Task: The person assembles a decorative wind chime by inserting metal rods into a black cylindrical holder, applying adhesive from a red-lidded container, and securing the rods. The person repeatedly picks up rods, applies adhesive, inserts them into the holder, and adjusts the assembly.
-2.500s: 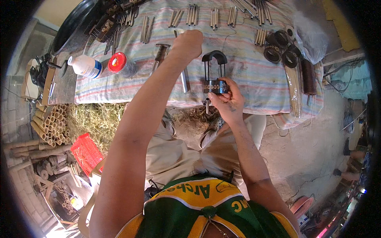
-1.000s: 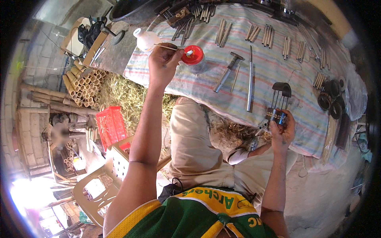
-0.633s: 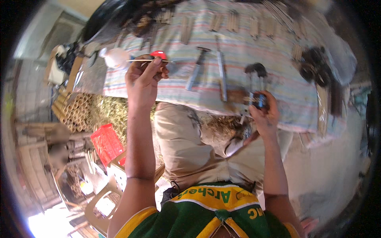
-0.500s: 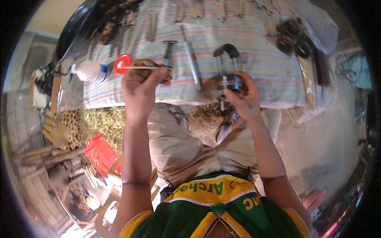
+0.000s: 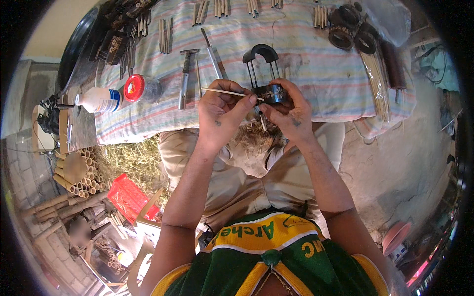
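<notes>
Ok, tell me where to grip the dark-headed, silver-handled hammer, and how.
Probably by its silver handle, near end, from the left: the dark head lies farthest away, and a thin pale stick lies close on the right.

Crate [image 5: 129, 198], red: 1. Straw [image 5: 131, 160]: just beyond crate. Bamboo tubes [image 5: 90, 186], stacked: left of crate. Plastic bag [image 5: 390, 20], clear: 1, well right of crate.

Free room rightward over cloth [image 5: 328, 81], hammer [image 5: 185, 78] leftward
</notes>
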`<state>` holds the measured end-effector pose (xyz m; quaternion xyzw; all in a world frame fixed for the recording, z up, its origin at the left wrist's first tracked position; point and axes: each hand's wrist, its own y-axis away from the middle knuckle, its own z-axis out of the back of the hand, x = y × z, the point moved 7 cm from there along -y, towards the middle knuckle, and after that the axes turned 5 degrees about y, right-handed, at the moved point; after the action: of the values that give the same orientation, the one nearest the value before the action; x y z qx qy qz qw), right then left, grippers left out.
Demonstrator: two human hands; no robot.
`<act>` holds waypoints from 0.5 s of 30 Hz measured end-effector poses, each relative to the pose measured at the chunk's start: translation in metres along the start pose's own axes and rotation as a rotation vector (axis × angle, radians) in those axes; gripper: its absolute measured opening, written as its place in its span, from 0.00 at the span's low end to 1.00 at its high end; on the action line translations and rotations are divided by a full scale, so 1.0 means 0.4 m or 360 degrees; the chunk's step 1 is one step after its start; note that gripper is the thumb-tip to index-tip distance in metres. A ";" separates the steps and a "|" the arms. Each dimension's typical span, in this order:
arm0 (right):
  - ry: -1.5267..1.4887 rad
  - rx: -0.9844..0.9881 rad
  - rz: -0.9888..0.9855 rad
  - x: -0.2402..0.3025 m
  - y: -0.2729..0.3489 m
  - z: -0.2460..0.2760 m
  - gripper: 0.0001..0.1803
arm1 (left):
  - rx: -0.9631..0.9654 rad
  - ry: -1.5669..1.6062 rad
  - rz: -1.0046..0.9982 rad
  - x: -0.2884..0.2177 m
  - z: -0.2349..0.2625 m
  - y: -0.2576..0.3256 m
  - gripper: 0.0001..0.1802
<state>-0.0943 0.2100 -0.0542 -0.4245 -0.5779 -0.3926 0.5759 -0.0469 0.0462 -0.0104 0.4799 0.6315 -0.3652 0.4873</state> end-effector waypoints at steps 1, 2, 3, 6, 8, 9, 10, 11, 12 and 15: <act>-0.0003 0.0006 0.0008 0.001 0.000 0.000 0.30 | 0.0008 -0.0021 0.0011 0.001 -0.002 0.001 0.14; 0.0006 0.0006 -0.0001 0.000 0.000 0.000 0.30 | 0.0014 -0.0043 0.0017 0.001 -0.003 0.001 0.14; 0.0009 0.0002 0.0010 0.000 -0.001 0.001 0.30 | 0.0008 -0.0055 0.0031 0.002 -0.002 0.001 0.14; 0.0044 0.0005 0.0050 -0.002 -0.003 0.002 0.30 | -0.0002 -0.0144 0.0014 0.002 -0.002 0.001 0.12; 0.0038 0.0017 0.0069 -0.006 -0.004 0.004 0.30 | 0.0020 -0.0267 -0.0074 -0.007 -0.007 0.004 0.11; 0.0015 0.0024 0.0072 -0.009 -0.004 0.003 0.30 | 0.0047 -0.0434 -0.0215 -0.023 -0.016 0.008 0.10; -0.0005 0.0019 0.0066 -0.012 -0.004 0.004 0.30 | 0.0080 -0.0596 -0.0377 -0.040 -0.027 0.013 0.10; -0.0044 0.0010 0.0091 -0.012 -0.004 0.001 0.30 | 0.0114 -0.0758 -0.0540 -0.057 -0.042 0.022 0.10; -0.0080 -0.0009 0.0105 -0.013 -0.004 0.000 0.30 | 0.0177 -0.0935 -0.0681 -0.072 -0.059 0.032 0.10; 0.0083 -0.0041 0.0208 0.000 -0.001 -0.002 0.29 | 0.0298 -0.1302 -0.0929 -0.102 -0.096 0.055 0.08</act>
<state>-0.0944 0.2093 -0.0542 -0.4583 -0.5286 -0.3725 0.6097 -0.0332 0.0777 0.0391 0.1430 0.4614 -0.6991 0.5273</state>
